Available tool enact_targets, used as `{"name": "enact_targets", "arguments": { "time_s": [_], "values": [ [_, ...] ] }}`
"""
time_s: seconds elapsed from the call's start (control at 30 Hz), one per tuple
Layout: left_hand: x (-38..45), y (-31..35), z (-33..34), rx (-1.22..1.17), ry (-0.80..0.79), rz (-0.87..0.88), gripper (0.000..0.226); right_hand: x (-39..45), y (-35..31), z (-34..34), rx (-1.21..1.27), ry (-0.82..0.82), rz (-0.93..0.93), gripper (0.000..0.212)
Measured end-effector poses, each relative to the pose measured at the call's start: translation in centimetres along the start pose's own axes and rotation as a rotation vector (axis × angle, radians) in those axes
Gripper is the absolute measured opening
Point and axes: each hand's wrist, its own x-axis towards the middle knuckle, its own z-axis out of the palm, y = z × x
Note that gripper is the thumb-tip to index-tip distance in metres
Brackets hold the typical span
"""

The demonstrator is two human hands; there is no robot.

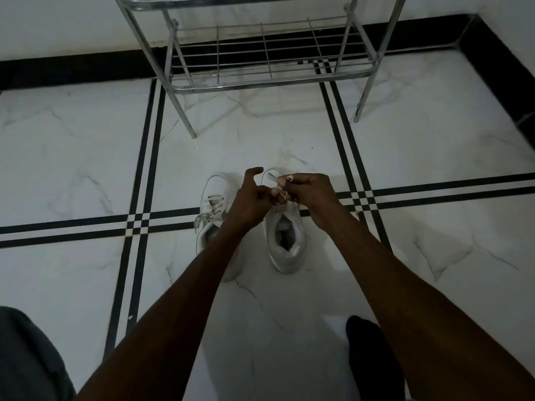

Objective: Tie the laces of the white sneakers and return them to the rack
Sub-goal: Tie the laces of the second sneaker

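Two white sneakers stand side by side on the marble floor, toes pointing away from me. The left sneaker (212, 215) has loose laces and my left forearm crosses its heel. Above the tongue of the right sneaker (285, 241), both hands pinch that shoe's white laces (275, 180). My left hand (253, 198) grips the lace with its thumb raised. My right hand (311, 192) holds the lace end between its fingertips. The toe of the right sneaker is hidden behind my hands.
A chrome wire shoe rack (266, 59) stands against the white wall ahead, its lowest shelf bare. Black stripes cross the floor tiles. A dark foot (370, 351) rests at lower right and grey fabric (26, 360) at lower left.
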Motion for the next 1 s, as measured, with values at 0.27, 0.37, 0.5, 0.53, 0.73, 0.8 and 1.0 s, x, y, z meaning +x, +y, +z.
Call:
{"name": "enact_targets", "arguments": {
  "time_s": [0.27, 0.37, 0.5, 0.53, 0.73, 0.8, 1.0],
  "values": [
    [0.5, -0.1, -1.2, -0.150, -0.001, -0.135, 0.045, 0.1, -1.5, -1.5, -0.591, -0.212, -0.256, 0.018],
    [0.2, 0.1, -1.0, -0.152, -0.004, -0.110, 0.039, 0.5, -1.6, -1.5, -0.780, -0.152, -0.374, 0.017],
    [0.0, -0.5, -1.0, -0.222, 0.000, -0.078, 0.026, 0.2, -0.1, -0.9, -0.802, 0.009, -0.447, 0.012],
    [0.0, -0.7, -1.1, -0.229, -0.019, -0.058, 0.028, 0.1, 0.1, -0.6, -0.786, 0.049, -0.457, 0.010],
    [0.1, -0.3, -1.4, -0.001, -0.083, 0.074, 0.033, -0.1, -0.1, -0.2, -0.470, 0.121, -0.298, 0.013],
    [0.1, 0.1, -1.4, 0.146, -0.025, 0.117, 0.028, -0.1, -0.1, -0.6, -0.373, 0.094, -0.229, 0.012],
    [-0.6, -0.5, -2.1, 0.158, 0.193, 0.075, 0.014, -0.9, -0.3, -2.6, -0.145, 0.031, -0.030, 0.022]
  ]
}}
